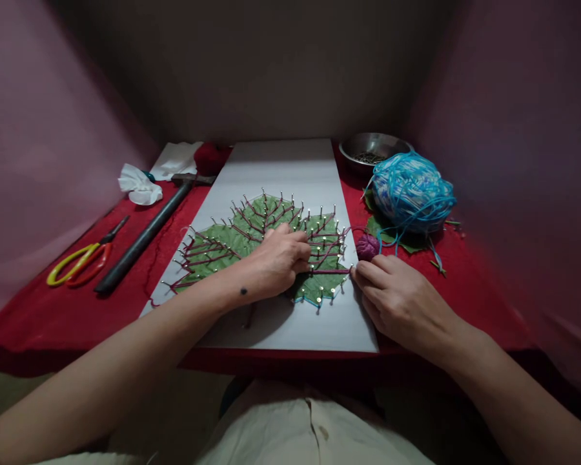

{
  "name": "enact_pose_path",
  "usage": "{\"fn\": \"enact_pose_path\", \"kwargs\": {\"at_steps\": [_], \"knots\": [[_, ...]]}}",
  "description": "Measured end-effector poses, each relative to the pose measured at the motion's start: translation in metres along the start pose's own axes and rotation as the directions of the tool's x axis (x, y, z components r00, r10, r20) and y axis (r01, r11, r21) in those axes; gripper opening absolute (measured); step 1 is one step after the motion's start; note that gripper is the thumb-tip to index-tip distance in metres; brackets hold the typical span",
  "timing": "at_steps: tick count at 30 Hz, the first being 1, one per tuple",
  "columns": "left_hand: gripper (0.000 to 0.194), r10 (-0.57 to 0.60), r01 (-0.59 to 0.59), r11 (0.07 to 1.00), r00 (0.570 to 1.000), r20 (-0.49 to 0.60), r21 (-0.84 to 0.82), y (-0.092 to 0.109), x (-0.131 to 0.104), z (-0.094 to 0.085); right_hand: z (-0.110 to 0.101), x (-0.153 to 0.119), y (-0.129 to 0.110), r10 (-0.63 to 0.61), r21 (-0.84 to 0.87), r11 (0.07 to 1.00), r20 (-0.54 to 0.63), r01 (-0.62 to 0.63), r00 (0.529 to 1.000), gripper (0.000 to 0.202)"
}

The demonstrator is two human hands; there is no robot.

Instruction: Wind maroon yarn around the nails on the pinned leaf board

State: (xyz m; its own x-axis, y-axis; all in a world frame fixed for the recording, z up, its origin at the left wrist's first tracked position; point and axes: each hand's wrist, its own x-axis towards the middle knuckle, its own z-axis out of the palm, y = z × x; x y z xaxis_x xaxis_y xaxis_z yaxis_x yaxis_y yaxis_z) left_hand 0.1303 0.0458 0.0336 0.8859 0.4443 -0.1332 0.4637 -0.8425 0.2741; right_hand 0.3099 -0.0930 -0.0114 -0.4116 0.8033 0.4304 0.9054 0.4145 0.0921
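A green leaf point(249, 231) lies on a white board point(285, 168), with several nails standing along its edge and veins. Dark purple yarn point(330, 272) runs between nails and stretches in a line toward the right edge of the leaf. Over the leaf's middle, my left hand point(283, 255) is closed, its fingertips hidden behind the hand. My right hand point(392, 290) is pinched at the board's right edge, at the nail where the yarn line ends. Just beyond its fingers sits a small purple yarn ball point(368, 247). Light blue yarn edges the leaf's lower right tip.
To the right are a blue yarn ball point(413, 192) on leaves and a metal bowl point(375, 147) of nails. On the left lie a hammer point(148, 239), scissors point(84, 261) and crumpled white tissue point(140, 186). Red cloth point(53, 323) covers the table.
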Motion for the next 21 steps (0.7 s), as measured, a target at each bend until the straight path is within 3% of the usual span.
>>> {"fn": "enact_pose_path", "kwargs": {"at_steps": [4, 8, 14, 18, 21], "knots": [[0.026, -0.006, 0.007, 1.000, 1.000, 0.012, -0.017, 0.001, -0.001, -0.001, -0.006, -0.002, -0.003, 0.046, 0.000, 0.999, -0.088, -0.047, 0.995, 0.017], [0.026, 0.002, -0.002, 1.000, 1.000, 0.004, -0.014, 0.001, -0.001, -0.001, -0.018, 0.010, 0.000, 0.090, 0.128, 0.990, -0.219, -0.063, 0.971, 0.020], [0.023, 0.012, -0.013, 0.999, 1.000, -0.016, -0.037, 0.001, -0.004, 0.000, -0.016, 0.050, 0.011, 0.107, 0.245, 0.963, 0.045, -0.115, 0.993, 0.023], [0.018, 0.033, -0.034, 0.999, 0.999, -0.027, -0.042, -0.002, -0.006, 0.002, -0.005, 0.069, 0.006, 0.085, 0.175, 0.978, 0.180, -0.117, 0.980, 0.019], [0.018, 0.028, -0.028, 0.999, 0.999, -0.022, -0.030, -0.002, -0.005, 0.002, -0.001, 0.073, 0.000, 0.103, 0.125, 0.983, 0.209, -0.131, 0.973, 0.017]]}}
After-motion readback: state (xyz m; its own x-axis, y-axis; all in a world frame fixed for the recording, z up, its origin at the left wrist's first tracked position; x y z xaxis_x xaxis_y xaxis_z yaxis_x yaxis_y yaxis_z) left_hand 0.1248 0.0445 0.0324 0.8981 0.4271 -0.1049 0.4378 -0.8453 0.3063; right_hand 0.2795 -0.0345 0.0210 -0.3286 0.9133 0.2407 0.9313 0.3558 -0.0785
